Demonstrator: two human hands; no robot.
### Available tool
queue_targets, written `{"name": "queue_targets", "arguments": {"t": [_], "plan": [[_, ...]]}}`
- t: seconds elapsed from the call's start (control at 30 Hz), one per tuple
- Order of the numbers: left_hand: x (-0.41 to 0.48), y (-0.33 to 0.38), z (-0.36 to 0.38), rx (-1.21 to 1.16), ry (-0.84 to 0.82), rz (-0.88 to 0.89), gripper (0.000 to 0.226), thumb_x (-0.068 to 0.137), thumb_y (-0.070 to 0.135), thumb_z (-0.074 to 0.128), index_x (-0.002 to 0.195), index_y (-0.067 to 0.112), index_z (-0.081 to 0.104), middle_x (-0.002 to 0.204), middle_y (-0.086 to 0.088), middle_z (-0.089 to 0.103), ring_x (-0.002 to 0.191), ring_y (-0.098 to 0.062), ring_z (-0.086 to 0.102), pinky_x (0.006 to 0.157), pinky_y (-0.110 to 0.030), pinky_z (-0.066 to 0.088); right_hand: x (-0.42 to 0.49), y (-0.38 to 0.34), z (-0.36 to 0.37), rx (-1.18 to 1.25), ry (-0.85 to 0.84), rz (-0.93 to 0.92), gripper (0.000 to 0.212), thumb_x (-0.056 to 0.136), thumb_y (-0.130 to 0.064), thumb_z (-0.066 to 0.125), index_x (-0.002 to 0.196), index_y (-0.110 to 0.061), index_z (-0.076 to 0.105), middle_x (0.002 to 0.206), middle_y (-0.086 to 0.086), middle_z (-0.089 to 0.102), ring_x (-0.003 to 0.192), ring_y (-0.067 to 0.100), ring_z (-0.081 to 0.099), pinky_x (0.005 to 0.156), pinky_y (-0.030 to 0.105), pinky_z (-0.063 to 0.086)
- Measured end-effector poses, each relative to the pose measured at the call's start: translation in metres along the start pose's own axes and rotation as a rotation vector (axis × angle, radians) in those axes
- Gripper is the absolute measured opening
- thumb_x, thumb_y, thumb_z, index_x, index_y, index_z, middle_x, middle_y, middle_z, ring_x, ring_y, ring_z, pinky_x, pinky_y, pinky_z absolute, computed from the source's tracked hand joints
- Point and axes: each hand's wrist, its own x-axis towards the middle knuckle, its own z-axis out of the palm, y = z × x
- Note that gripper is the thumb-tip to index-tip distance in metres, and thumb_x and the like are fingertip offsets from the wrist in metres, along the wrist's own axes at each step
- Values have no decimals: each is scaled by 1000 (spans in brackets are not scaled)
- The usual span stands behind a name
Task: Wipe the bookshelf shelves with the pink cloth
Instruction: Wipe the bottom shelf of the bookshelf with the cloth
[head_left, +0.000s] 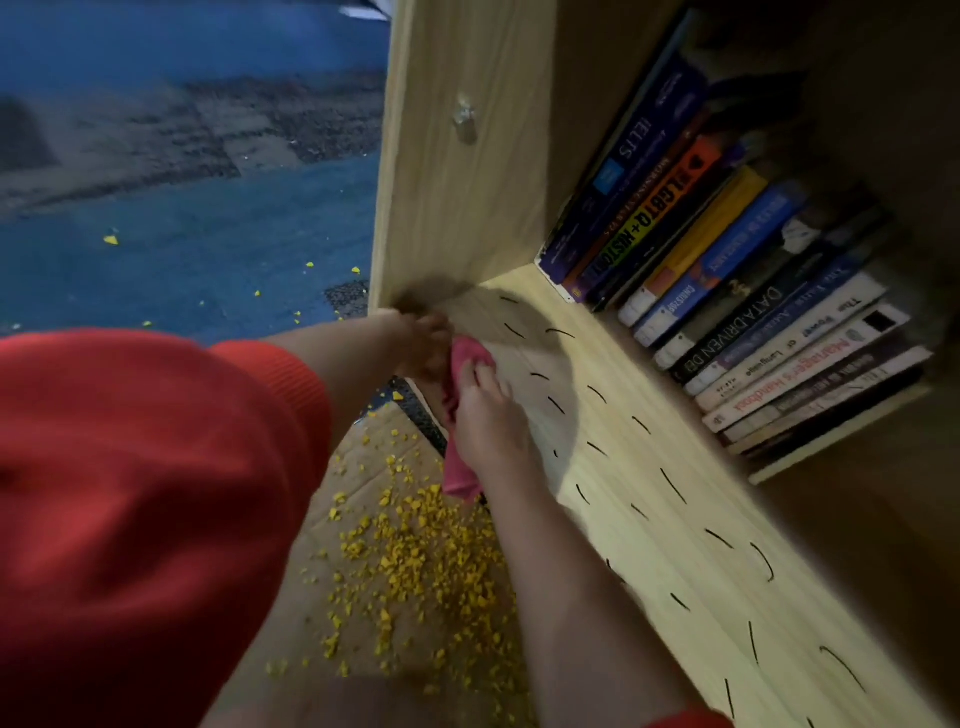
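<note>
The light wooden shelf board (649, 467) runs from the left corner toward the lower right and carries several short black curved marks. The pink cloth (467, 356) lies bunched over the shelf's front edge near the left corner, one end hanging down below the board. My right hand (488, 421) lies on top of the cloth, fingers curled over it at the edge. My left hand (421, 343), blurred, grips the cloth's upper end by the corner. Red sleeves cover both upper arms.
A row of leaning books (727, 270) fills the back of the shelf. The upright side panel (457, 197) bears a metal peg (464, 117). Below the shelf, yellow crumbs (415, 561) are scattered over cardboard on the floor. Blue carpet (182, 260) lies to the left.
</note>
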Motion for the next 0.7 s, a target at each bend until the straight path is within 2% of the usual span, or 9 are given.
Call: {"name": "queue_targets", "arguments": {"t": [0.17, 0.33, 0.4, 0.57, 0.63, 0.7], "plan": [[25, -9, 5, 19, 3, 100, 72, 94, 47, 42, 150, 13, 12, 156, -14, 7, 144, -34, 11, 114, -48, 22, 3, -3, -1, 47, 45, 69, 57, 93, -9, 49, 145, -11, 27, 145, 6, 35, 126, 28, 38, 97, 42, 39], [30, -17, 12, 123, 29, 197, 66, 94, 52, 36, 149, 18, 22, 155, -13, 10, 144, -33, 5, 115, -49, 17, 6, -12, -5, 136, 69, 187, 53, 88, -4, 56, 138, -13, 42, 137, 4, 46, 122, 27, 46, 97, 40, 43], [35, -21, 14, 130, 56, 230, 65, 94, 52, 36, 148, 18, 24, 154, -14, 12, 143, -34, 7, 113, -51, 20, 5, -18, -7, 228, 78, 270, 54, 87, -1, 54, 138, -14, 44, 138, 5, 46, 124, 29, 45, 100, 39, 42], [37, -26, 16, 157, 137, 320, 72, 93, 55, 36, 146, 9, 24, 145, -18, 28, 135, -39, 21, 111, -52, 23, 11, -19, -4, 331, -8, 408, 60, 85, -10, 58, 141, -20, 41, 145, 5, 41, 131, 26, 41, 107, 36, 35], [38, -28, 14, 159, 123, 355, 70, 95, 52, 35, 146, 6, 23, 146, -22, 24, 135, -42, 20, 109, -52, 23, 16, -19, -3, 353, -25, 441, 64, 84, -7, 57, 143, -20, 38, 150, 4, 36, 135, 24, 38, 110, 33, 31], [36, -29, 15, 115, 122, 362, 73, 97, 50, 33, 147, -1, 15, 151, -23, 12, 138, -39, 15, 111, -47, 23, 17, -20, -5, 346, -56, 454, 67, 85, -5, 57, 146, -19, 32, 154, 2, 27, 139, 23, 31, 113, 31, 26]]}}
